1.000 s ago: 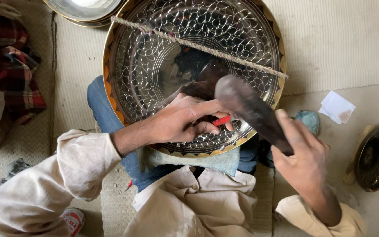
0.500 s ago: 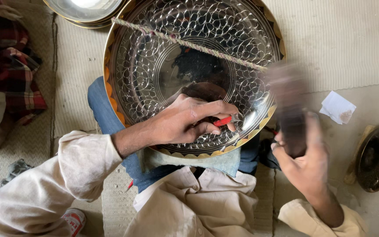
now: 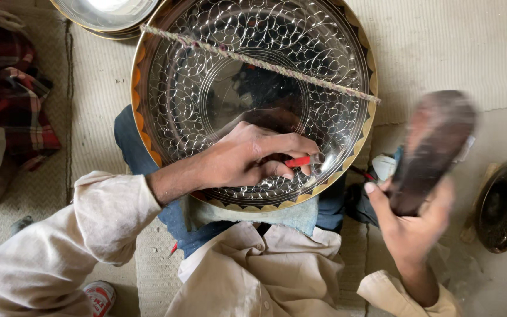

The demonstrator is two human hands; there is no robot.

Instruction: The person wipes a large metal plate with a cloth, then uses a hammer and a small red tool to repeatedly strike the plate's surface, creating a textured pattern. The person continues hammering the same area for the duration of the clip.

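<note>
I am pinching one red-handled chisel (image 3: pixel 301 161) in my left hand (image 3: pixel 247 158) against one engraved metal tray (image 3: pixel 253 100) at frame centre; my right hand (image 3: pixel 409 220) is gripping one blurred mallet (image 3: pixel 432 149), fingers closed around it.

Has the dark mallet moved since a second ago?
Yes. The dark mallet in the right hand swung right, off the engraved tray.

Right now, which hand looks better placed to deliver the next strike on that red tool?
The right hand, probably. It grips the dark mallet, raised beside the engraved plate. The left hand is busy pinning the red tool against the plate.
</note>
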